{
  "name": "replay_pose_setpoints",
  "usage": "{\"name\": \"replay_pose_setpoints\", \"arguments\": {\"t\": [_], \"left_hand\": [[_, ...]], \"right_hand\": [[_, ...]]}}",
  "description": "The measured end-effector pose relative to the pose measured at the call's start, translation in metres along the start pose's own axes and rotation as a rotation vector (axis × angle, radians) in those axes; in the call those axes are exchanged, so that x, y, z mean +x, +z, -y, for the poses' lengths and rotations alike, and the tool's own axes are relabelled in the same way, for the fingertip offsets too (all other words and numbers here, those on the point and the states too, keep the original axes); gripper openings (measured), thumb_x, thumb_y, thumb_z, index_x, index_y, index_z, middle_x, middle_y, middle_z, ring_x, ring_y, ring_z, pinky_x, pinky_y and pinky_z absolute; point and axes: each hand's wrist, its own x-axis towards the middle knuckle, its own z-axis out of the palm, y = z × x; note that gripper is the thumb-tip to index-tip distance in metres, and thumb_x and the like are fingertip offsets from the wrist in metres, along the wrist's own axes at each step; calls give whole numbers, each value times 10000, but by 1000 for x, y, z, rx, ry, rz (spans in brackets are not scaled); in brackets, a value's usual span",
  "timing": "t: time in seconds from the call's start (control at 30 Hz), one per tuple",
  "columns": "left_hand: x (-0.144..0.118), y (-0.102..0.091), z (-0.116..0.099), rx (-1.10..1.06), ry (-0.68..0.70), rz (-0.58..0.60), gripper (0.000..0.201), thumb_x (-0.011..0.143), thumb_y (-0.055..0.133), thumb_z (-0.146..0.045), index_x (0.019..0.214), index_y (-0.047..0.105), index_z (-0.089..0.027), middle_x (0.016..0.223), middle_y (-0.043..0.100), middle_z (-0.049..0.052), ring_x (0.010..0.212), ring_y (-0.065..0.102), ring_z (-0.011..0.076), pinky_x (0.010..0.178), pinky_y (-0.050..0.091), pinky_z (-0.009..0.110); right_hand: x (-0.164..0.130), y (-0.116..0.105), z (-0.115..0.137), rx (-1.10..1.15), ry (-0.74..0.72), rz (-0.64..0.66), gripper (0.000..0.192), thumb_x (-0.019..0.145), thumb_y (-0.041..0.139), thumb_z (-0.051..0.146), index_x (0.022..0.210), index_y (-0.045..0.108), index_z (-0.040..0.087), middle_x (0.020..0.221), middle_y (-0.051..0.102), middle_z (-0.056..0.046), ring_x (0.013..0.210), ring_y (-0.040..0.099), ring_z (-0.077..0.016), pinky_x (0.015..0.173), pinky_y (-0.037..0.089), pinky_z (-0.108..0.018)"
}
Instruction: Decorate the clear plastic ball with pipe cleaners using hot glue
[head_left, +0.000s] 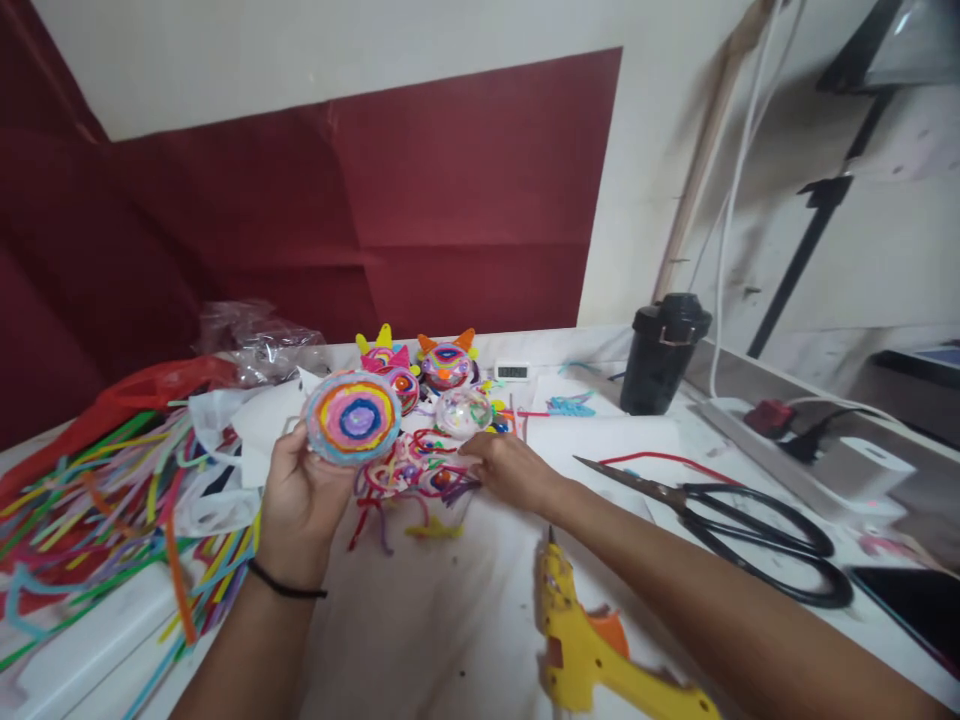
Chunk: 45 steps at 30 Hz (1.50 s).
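Nearest my view: a yellow glue gun (592, 650), hard plastic with an orange trigger, lying on the white table (450, 640) just beside my right forearm, nozzle pointing away.

Right of it: black-handled scissors (735, 525), blades parted, flat on white paper.

Left edge: a loose heap of pipe cleaners (97, 520), fuzzy and thin, in green, yellow, orange and purple.

Middle: my left hand (296, 500) grasps a round coiled disc (351, 416), concentric rings of pink, yellow, orange and blue, held upright and raised off the table. My right hand (510, 468) rests on a tangle of looped pieces (420, 470); I cannot tell whether its fingers are clenched.

Beyond: a clear glossy dome (463, 410), two coiled figures with pointed ears (420, 365), and a small digital display (512, 371).

Far right: a black lidded cup (661, 352). Behind all: dark red sheeting (375, 210) on the wall.
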Motion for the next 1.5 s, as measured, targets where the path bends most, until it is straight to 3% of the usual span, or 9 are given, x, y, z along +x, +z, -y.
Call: {"name": "replay_pose_setpoints", "arguments": {"t": [0.13, 0.33, 0.47, 0.57, 0.77, 1.0, 1.27, 1.43, 1.5], "left_hand": [[0, -1, 1, 0, 15, -19, 338, 863, 473, -145, 1133, 670, -202, 1087, 750, 73, 1037, 666, 241, 908, 529, 377], [-2, 1, 0, 20, -10, -36, 358, 877, 425, -164, 1139, 668, -176, 1007, 766, 81, 968, 689, 250, 892, 539, 429], [-1, -3, 1, 26, -24, -18, 339, 852, 469, -169, 1118, 679, -176, 966, 771, 70, 939, 692, 248, 881, 542, 412], [-1, -5, 3, 26, -24, 1, 330, 830, 500, -175, 1102, 686, -181, 967, 770, 66, 959, 686, 250, 874, 541, 384], [-8, -4, 11, 91, -70, 65, 306, 758, 561, -186, 1024, 708, -158, 930, 772, 67, 878, 699, 242, 788, 564, 337], [-38, 3, 28, 167, -324, 274, 185, 624, 768, -203, 807, 773, -173, 814, 777, 50, 677, 693, 204, 604, 573, 256], [-63, 1, 42, 267, -596, 467, 293, 610, 825, -254, 896, 786, -204, 795, 766, 69, 695, 687, 207, 635, 550, 270], [-62, 1, 40, 312, -703, 508, 527, 578, 840, -288, 1089, 740, -209, 1055, 742, 120, 894, 680, 300, 761, 537, 362], [-65, 3, 41, 304, -751, 534, 561, 590, 835, -301, 1132, 718, -216, 1033, 743, 110, 898, 673, 292, 781, 518, 371]], "right_hand": [[26, 13, 5, -156, 33, 94, 259, 932, 582, 274, 1170, 594, 174, 1211, 614, -87, 1034, 624, -233, 872, 521, -444], [40, 15, 4, -132, 103, 86, 264, 933, 583, 292, 1171, 590, 178, 1199, 612, -88, 1000, 634, -222, 837, 541, -416], [28, -6, 1, 75, 112, -57, 139, 929, 576, 256, 957, 663, 151, 950, 688, -43, 842, 656, -179, 767, 537, -358], [11, -28, -3, 298, 128, -192, 193, 871, 576, 214, 728, 688, 148, 654, 651, -5, 665, 621, -167, 623, 478, -282], [-34, -62, -8, 704, 235, -334, 293, 704, 713, 441, 647, 680, 156, 525, 582, 1, 470, 467, -122, 465, 358, -272], [-84, -67, -15, 955, 319, -358, 320, 610, 826, 447, 620, 691, 157, 587, 625, -14, 535, 488, -119, 546, 395, -283], [-106, -70, -10, 1138, 309, -303, 323, 632, 828, 456, 653, 699, 161, 618, 642, -14, 576, 526, -120, 583, 407, -269], [-110, -70, -9, 1232, 201, -216, 273, 663, 830, 402, 670, 719, 152, 665, 676, -21, 594, 546, -109, 587, 404, -247], [-111, -68, -8, 1238, 159, -187, 257, 676, 827, 387, 685, 726, 151, 668, 686, -19, 601, 553, -107, 596, 408, -243]]}}
